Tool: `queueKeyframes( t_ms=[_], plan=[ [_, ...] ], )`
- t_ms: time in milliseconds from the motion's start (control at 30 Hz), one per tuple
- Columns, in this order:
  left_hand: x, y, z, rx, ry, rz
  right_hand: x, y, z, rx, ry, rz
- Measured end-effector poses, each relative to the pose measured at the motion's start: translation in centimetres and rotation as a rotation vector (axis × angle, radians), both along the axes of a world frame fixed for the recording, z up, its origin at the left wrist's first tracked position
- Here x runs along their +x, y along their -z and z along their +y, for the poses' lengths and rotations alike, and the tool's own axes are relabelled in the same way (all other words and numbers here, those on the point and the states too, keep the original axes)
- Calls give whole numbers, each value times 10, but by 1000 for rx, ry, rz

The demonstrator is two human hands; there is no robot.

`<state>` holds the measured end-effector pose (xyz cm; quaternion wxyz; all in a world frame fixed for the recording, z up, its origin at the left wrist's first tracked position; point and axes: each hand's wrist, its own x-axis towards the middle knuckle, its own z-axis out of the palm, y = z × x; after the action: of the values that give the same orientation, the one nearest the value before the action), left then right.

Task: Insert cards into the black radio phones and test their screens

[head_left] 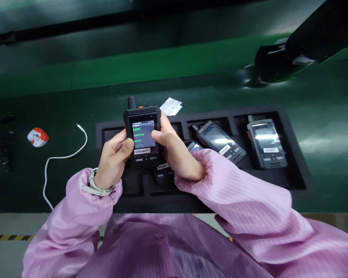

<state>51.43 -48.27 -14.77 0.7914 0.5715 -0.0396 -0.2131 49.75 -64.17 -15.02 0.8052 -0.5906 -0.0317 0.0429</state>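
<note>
Both my hands hold a black handheld radio [144, 133] upright above a black foam tray [297, 170]. Its screen is lit with green text, and a barcode label sits beneath the screen. My left hand [113, 156] is closed around the radio's left side, thumb at the edge. On the other side, my right hand [174, 148] grips the body, its thumb over the right edge of the screen. In the tray lie a tilted radio [220, 141] and another radio [266, 143] at the right. More radios are partly hidden beneath my right hand and wrist.
A white cable [65, 156] curves across the green table at left, beside an orange-and-white object [38, 137]. Folded paper [171, 106] lies behind the tray. Dark cables [0, 143] are bunched at far left. A thick black post-like object [278, 60] rises at the upper right.
</note>
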Motion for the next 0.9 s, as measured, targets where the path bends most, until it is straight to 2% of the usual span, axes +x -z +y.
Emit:
queueKeyframes(
  t_ms=[233, 733, 900],
  plan=[
    [1, 1, 1, 33, 20, -31, 1, 1, 0, 28, -4, -17],
    [0, 0, 0, -20, 12, 1, 2, -2, 1, 26, -15, -9],
    [9, 0, 0, 0, -30, 39, 5, -5, 2, 5, 6, 81]
  ],
)
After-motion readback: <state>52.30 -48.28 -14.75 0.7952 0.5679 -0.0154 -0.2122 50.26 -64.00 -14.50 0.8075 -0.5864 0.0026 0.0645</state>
